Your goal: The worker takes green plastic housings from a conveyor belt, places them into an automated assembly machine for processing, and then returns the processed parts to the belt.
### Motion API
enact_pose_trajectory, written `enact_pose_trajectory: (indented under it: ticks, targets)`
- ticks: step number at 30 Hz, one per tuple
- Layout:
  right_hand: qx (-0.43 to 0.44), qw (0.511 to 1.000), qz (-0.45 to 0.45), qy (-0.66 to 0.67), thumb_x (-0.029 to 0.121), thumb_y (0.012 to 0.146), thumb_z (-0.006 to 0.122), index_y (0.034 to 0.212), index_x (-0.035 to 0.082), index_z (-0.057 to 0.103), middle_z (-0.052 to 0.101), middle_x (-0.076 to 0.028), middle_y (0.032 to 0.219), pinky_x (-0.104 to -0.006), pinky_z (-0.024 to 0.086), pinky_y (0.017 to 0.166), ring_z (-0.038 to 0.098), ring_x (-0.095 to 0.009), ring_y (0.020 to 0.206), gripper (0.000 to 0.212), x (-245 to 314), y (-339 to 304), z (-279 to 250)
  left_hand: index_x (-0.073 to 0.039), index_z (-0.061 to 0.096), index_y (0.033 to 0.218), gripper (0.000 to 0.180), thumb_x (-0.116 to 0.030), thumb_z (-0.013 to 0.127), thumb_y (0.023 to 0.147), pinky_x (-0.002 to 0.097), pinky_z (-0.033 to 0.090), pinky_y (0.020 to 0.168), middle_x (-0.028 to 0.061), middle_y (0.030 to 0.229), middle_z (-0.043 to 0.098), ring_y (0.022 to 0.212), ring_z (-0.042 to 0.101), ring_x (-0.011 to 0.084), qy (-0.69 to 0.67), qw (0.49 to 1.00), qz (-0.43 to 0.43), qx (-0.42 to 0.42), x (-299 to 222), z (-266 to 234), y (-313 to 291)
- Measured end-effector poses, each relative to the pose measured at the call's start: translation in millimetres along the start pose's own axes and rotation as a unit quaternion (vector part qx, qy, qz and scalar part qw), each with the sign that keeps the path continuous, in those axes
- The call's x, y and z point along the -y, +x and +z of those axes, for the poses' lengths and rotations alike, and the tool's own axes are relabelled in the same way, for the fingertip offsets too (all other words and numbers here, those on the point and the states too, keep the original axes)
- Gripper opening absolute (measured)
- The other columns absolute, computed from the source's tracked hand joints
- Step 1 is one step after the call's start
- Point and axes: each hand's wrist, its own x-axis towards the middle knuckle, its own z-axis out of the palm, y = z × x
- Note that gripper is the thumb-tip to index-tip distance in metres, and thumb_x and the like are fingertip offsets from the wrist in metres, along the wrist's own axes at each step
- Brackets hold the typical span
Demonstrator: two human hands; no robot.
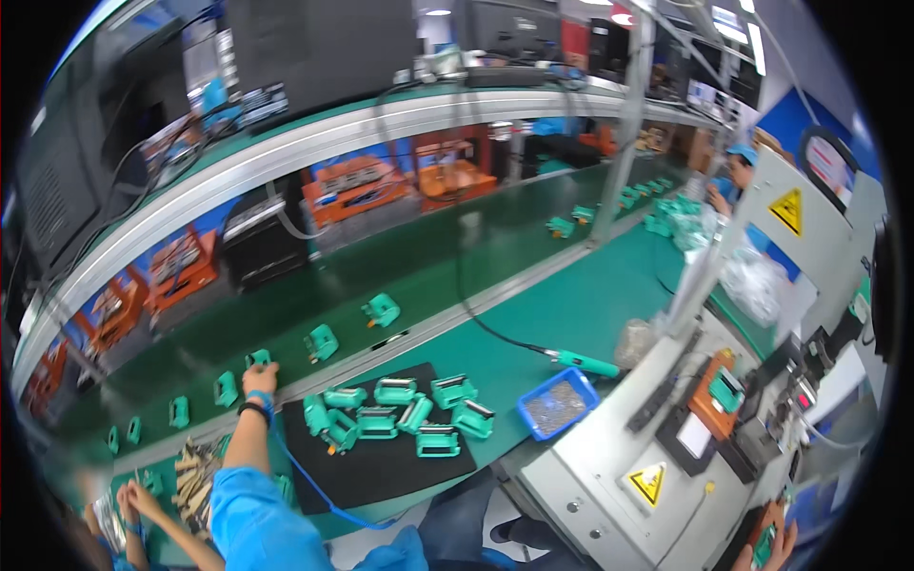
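My left hand reaches out over the dark green conveyor belt, its fingers closed on a small green plastic housing. A dark band and a blue wrist strap with a coiled cord circle that wrist. At the lower right rim my right hand has its fingers around another green housing, beside an orange-brown block; the picture's edge cuts part of this off. Several green housings with dark strips lie on a black mat in front of me. More housings stand spaced along the belt.
A blue tray of small parts and a green-handled electric screwdriver lie right of the mat. A grey machine carries an orange fixture with a housing. Co-workers' hands are at lower left; another person sits far right.
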Motion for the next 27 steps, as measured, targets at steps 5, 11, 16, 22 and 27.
enact_pose_trajectory:
  ticks: [5,11,16,22,27]
  targets:
    - [0.001,0.994,0.008,0.105,0.015,0.083,0.060,0.133,-0.001,0.046,0.037,-0.025,0.143,-0.0451,0.026,0.112,0.036,-0.038,0.136,0.055,-22.4,-35.5,8.1,-0.016,0.063,0.111,0.053,-0.062,0.054,0.088,0.0227,0.029,0.044,-0.0049,0.072,0.053,0.050,0.036,0.0075,-0.458,0.883,-0.036,0.091,-166.8,-2.3,-90.2]
    - [0.013,0.981,0.016,0.194,0.025,0.068,0.079,0.106,-0.002,0.058,0.053,-0.027,0.124,-0.0447,0.047,0.090,0.056,-0.037,0.107,0.051,28.1,-25.0,45.5,-0.010,0.056,0.109,0.035,-0.042,0.048,0.097,0.0287,0.041,0.066,-0.0026,0.085,0.056,0.072,0.051,0.0116,-0.618,0.723,0.186,0.247,-275.5,-41.7,-231.6]
    - [0.110,0.909,0.011,0.401,0.027,0.076,0.080,0.116,0.000,0.060,0.054,-0.022,0.128,-0.0405,0.048,0.093,0.060,-0.033,0.108,0.052,86.6,-25.2,72.6,-0.003,0.065,0.085,0.047,-0.034,0.079,0.052,0.0330,0.043,0.063,0.0091,0.081,0.061,0.070,0.055,0.0230,-0.270,0.590,0.662,0.376,-347.5,-63.7,-345.4]
    - [0.263,0.697,0.142,0.652,0.025,0.089,0.067,0.139,-0.001,0.042,0.042,-0.019,0.144,-0.0393,0.042,0.102,0.045,-0.030,0.130,0.061,114.4,-43.8,79.5,-0.001,0.062,0.100,0.042,-0.018,0.078,0.066,0.0485,0.050,0.084,0.0221,0.110,0.061,0.097,0.060,0.0427,-0.286,0.382,0.748,0.462,-363.1,-63.9,-482.9]
    - [0.293,0.669,0.258,0.633,0.018,0.098,0.053,0.137,-0.001,0.043,0.053,-0.015,0.135,-0.0346,0.043,0.099,0.052,-0.022,0.121,0.044,95.3,-76.6,82.4,-0.003,0.063,0.105,0.042,-0.017,0.077,0.067,0.0496,0.050,0.088,0.0229,0.118,0.060,0.101,0.061,0.0423,-0.386,0.340,0.689,0.510,-343.6,-40.8,-540.4]
